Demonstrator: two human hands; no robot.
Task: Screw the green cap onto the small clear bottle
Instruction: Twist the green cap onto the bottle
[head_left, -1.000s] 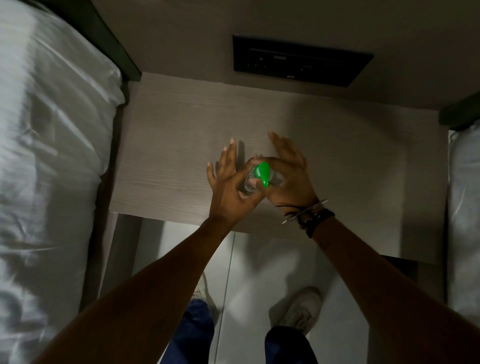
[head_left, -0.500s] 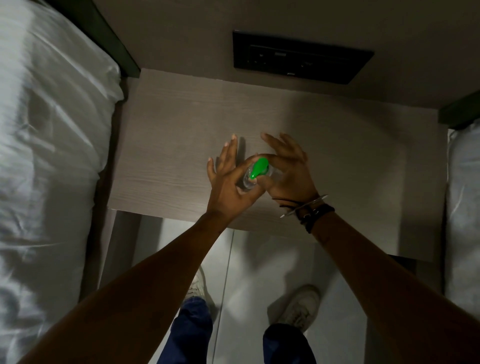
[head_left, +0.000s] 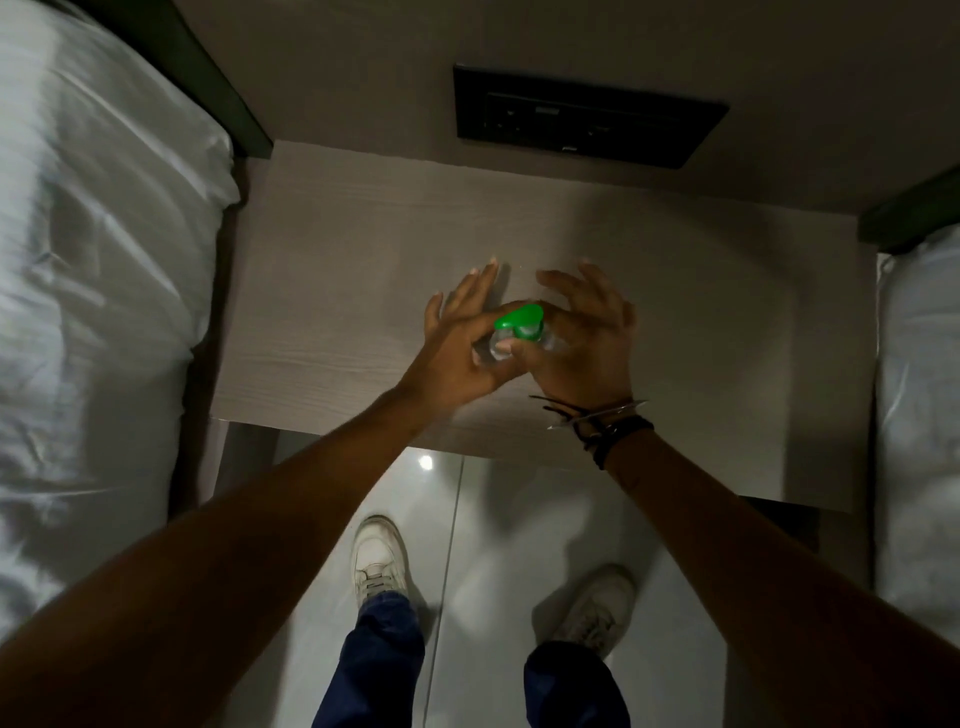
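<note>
A small clear bottle (head_left: 493, 352) is held between my two hands above the wooden bedside table (head_left: 332, 291). On its top sits the green cap (head_left: 519, 318), tilted toward the right. My left hand (head_left: 457, 348) pinches the bottle's body with thumb and forefinger, its other fingers spread. My right hand (head_left: 584, 343) grips the green cap between thumb and forefinger, the remaining fingers fanned out. Most of the bottle is hidden by the fingers.
White bedding (head_left: 93, 291) lies along the left, and another bed edge (head_left: 919, 395) on the right. A black socket panel (head_left: 587, 122) is on the wall behind the table. Below are a glossy floor and my white shoes (head_left: 379, 564).
The green cap has turned between the frames, its long end now pointing right. My right hand's fingers have shifted around it. Both hands stay in the same place over the table.
</note>
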